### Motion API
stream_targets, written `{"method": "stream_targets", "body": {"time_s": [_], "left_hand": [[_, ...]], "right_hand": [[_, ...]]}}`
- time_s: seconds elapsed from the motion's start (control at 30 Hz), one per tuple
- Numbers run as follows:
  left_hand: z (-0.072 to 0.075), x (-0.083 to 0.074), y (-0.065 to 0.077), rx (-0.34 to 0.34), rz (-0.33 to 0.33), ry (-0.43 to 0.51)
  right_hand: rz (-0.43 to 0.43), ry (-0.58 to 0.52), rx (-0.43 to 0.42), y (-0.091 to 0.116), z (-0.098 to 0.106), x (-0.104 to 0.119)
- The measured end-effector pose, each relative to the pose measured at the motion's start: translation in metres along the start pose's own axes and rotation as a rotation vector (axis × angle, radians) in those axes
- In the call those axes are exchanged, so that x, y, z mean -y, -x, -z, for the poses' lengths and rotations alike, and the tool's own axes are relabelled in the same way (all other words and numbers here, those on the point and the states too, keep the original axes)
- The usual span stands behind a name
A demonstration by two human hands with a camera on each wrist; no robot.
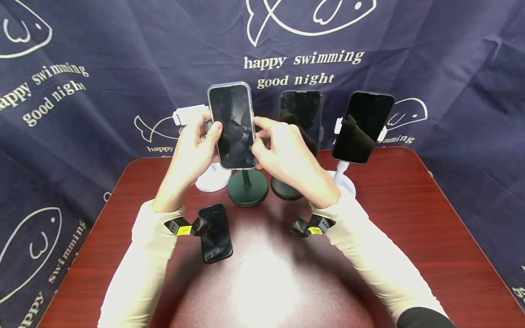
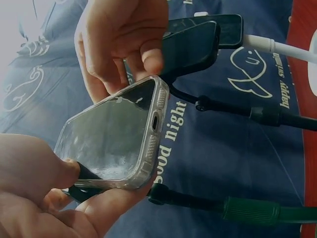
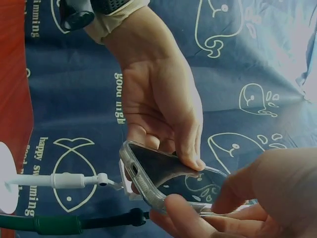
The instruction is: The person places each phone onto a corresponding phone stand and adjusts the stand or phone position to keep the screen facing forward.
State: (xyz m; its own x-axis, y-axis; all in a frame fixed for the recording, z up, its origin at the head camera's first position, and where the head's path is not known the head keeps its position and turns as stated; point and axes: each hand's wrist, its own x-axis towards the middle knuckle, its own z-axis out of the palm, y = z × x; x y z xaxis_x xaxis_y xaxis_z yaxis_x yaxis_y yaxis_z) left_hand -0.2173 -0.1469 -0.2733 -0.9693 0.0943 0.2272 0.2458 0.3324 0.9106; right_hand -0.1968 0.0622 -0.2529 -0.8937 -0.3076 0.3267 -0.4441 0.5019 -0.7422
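Observation:
A phone in a clear case (image 1: 235, 130) is upright in front of the green stand (image 1: 248, 193), screen toward me. My left hand (image 1: 190, 148) grips its left edge, thumb over the front and fingers behind. At the opposite edge my right hand (image 1: 289, 150) holds on with bent fingers and thumb near the lower corner. In the left wrist view, the stand's dark arm (image 2: 185, 198) runs up behind the phone's lower side, and part of a dark green holder (image 2: 84, 192) shows under the left thumb. The rest of that holder is hidden behind the phone.
To the right, a phone (image 1: 303, 107) is on a black stand and another phone (image 1: 362, 130) on a white stand. A white stand (image 1: 213, 178) without a phone is at left. One black phone (image 1: 217, 241) lies on the red-brown table (image 1: 410, 218); a blue printed cloth hangs behind.

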Motion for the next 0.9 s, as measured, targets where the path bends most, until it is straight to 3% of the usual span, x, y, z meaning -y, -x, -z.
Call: {"method": "stream_targets", "body": {"time_s": [0.37, 0.73, 0.9], "left_hand": [[-0.0017, 0.0020, 0.0008, -0.004, -0.038, -0.034], [-0.0015, 0.0013, 0.0002, 0.030, -0.053, 0.003], [0.0001, 0.0011, 0.0003, 0.018, -0.063, 0.005]], "right_hand": [[-0.008, -0.140, -0.054, -0.0007, 0.0011, -0.0008], [-0.041, -0.262, -0.048, -0.0012, 0.0006, -0.0025], [-0.027, -0.200, -0.037, -0.0024, 0.0003, -0.0016]]}}
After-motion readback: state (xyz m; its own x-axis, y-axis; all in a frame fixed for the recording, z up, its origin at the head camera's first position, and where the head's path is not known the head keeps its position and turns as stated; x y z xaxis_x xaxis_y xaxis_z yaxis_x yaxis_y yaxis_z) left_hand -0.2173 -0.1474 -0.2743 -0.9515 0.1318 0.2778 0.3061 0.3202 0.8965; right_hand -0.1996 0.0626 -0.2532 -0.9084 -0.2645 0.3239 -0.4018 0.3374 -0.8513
